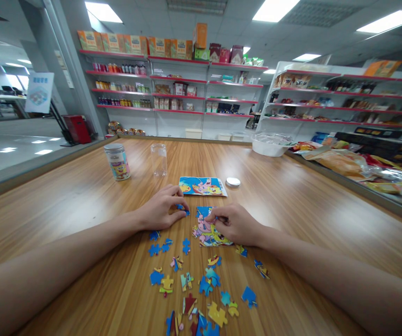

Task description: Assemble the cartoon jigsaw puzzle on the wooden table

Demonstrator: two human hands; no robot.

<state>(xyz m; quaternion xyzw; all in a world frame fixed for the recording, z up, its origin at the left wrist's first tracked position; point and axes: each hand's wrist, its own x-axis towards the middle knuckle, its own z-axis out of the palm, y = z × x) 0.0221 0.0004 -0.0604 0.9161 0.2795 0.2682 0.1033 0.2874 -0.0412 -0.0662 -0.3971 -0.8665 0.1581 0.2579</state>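
My left hand (pixel 165 207) is curled over the wood tabletop, thumb and fingers closing around a blue puzzle piece (pixel 183 208). To its right lies a partly joined puzzle (pixel 206 238) with pink and yellow cartoon figures. My right hand (pixel 234 224) rests on this puzzle's right side, its index finger and thumb drawn together at the surface; whatever is between them is hidden. Loose puzzle pieces, among them a yellow one (pixel 217 314) and a blue one (pixel 249 297), are scattered in front of the hands. A picture sheet (pixel 202 186) showing similar figures lies just beyond.
A printed can (pixel 117 162) and a clear plastic jar (pixel 159 160) stand at the back left. Right of the picture sheet lies a silver lid (pixel 233 182). A white basket (pixel 271 144) sits at the far edge, with packaged snacks (pixel 358 163) along the right side.
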